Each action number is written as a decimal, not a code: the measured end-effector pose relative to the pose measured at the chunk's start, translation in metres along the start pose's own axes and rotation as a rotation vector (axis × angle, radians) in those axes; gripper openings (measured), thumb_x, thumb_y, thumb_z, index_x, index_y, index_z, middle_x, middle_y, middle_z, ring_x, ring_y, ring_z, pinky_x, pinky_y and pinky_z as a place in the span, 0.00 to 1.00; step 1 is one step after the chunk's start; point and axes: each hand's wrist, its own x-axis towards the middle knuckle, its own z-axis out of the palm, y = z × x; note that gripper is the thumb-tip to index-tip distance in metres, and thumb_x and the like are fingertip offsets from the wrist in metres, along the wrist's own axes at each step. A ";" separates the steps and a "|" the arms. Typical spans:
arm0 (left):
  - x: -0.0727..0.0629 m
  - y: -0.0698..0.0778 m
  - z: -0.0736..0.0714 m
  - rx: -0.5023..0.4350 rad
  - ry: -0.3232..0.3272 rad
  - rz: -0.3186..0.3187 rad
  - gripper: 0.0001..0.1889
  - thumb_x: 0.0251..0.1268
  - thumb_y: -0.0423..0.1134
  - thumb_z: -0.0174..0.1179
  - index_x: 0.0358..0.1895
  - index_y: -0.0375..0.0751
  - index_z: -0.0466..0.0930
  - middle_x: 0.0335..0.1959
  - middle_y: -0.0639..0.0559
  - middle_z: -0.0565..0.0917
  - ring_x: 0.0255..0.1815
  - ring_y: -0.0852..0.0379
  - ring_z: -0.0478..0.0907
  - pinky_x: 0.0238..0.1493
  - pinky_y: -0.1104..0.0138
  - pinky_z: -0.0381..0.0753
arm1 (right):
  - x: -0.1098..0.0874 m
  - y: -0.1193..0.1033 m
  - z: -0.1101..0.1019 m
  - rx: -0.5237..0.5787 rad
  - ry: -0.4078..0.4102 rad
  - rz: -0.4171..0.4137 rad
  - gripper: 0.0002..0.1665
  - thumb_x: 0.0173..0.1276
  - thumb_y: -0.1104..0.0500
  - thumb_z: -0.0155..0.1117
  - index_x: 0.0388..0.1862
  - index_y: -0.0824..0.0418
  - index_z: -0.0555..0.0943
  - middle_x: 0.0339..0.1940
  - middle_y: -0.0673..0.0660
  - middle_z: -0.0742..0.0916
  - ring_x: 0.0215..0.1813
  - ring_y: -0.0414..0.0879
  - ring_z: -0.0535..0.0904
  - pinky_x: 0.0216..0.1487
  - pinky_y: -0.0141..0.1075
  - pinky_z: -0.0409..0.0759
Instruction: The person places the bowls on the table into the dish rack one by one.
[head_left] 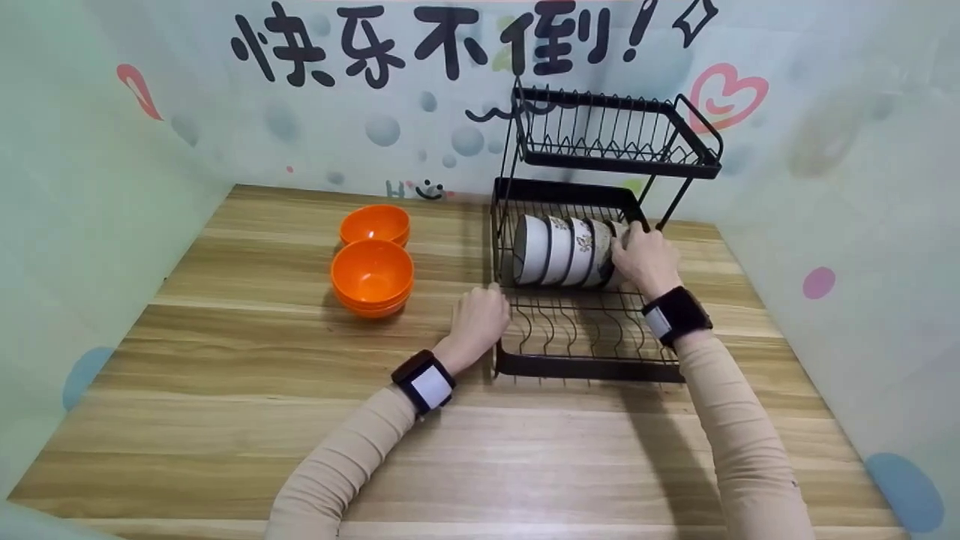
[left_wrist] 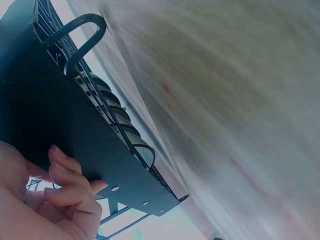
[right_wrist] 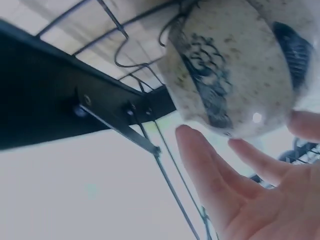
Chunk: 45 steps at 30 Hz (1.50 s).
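Nearest the viewer, two forearms in beige sleeves reach across the wooden table [head_left: 247,352] from the near edge, each wrist wearing a black strap. The left hand [head_left: 480,319] rests at the near left corner of the black dish rack [head_left: 592,360], its fingers [left_wrist: 70,187] loosely curled against the dark lower frame; whether they actually clasp the frame cannot be told. Farther in, the right hand [head_left: 645,255] lies on the right end of a row of patterned white bowls [head_left: 559,251], which stand on edge in the rack's lower tier. In the right wrist view the fingers [right_wrist: 205,170] are spread and nearly straight, their tips touching the speckled, blue-patterned outer wall of the end bowl [right_wrist: 235,75]; the palm is open and closes round nothing. The row thus lies just left of this hand and to the far right of the left hand. Left of the rack, well apart from both hands, sit two stacks of orange bowls [head_left: 373,274], one behind the other. The rack's upper tier [head_left: 611,135] stands farthest, before a wall with painted characters.
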 end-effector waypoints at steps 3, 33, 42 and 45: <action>0.000 0.000 0.000 -0.004 -0.005 -0.003 0.10 0.65 0.34 0.50 0.32 0.31 0.78 0.23 0.37 0.82 0.25 0.41 0.82 0.24 0.55 0.81 | -0.007 -0.001 -0.004 -0.023 -0.015 -0.019 0.22 0.66 0.50 0.49 0.46 0.69 0.71 0.45 0.79 0.80 0.46 0.76 0.77 0.40 0.64 0.76; 0.001 -0.005 -0.005 -0.012 -0.030 -0.017 0.11 0.66 0.39 0.54 0.33 0.34 0.79 0.26 0.38 0.83 0.27 0.40 0.83 0.26 0.53 0.79 | -0.066 -0.031 -0.010 0.064 0.034 -0.176 0.24 0.65 0.51 0.58 0.54 0.64 0.75 0.45 0.71 0.83 0.40 0.70 0.81 0.34 0.60 0.78; 0.006 -0.007 -0.013 0.020 -0.086 -0.022 0.15 0.69 0.45 0.52 0.38 0.34 0.80 0.34 0.39 0.84 0.37 0.41 0.82 0.35 0.53 0.81 | -0.064 -0.029 -0.008 0.081 0.039 -0.213 0.23 0.65 0.51 0.58 0.52 0.65 0.76 0.40 0.71 0.84 0.36 0.69 0.82 0.31 0.58 0.78; 0.010 -0.009 -0.018 0.071 -0.061 -0.028 0.19 0.71 0.48 0.50 0.44 0.34 0.79 0.42 0.39 0.83 0.45 0.42 0.79 0.43 0.53 0.80 | -0.063 -0.028 -0.007 0.090 0.025 -0.229 0.22 0.65 0.51 0.58 0.52 0.64 0.77 0.40 0.70 0.85 0.36 0.68 0.82 0.31 0.58 0.78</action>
